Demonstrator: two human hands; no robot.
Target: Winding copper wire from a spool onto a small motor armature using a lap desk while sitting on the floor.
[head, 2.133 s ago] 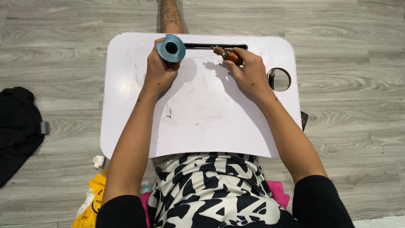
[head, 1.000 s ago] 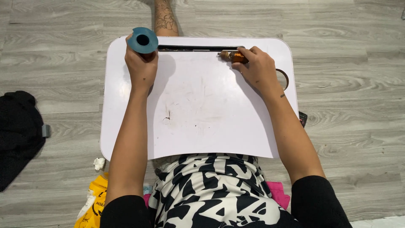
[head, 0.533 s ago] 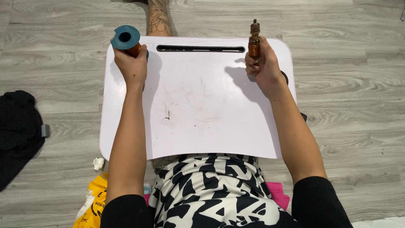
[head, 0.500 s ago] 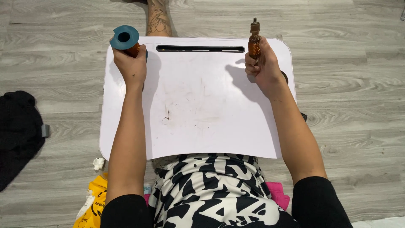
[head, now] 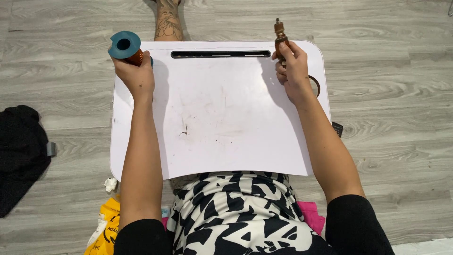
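My left hand grips a teal, ring-shaped cap with a brown piece under it, held over the far left corner of the white lap table. My right hand holds a small brown bottle-like piece upright at the far right corner of the table. The two hands are far apart, one at each far corner. Part of the brown piece is hidden inside my right fist.
A dark slot runs along the table's far edge, and a round cup hole sits behind my right wrist. A tattooed leg lies beyond the table. A black cloth lies at left, a yellow bag near my lap.
Both hands moved apart and away from me: the left carried the teal cap to the far left corner, the right turned the brown piece upright at the far right corner.
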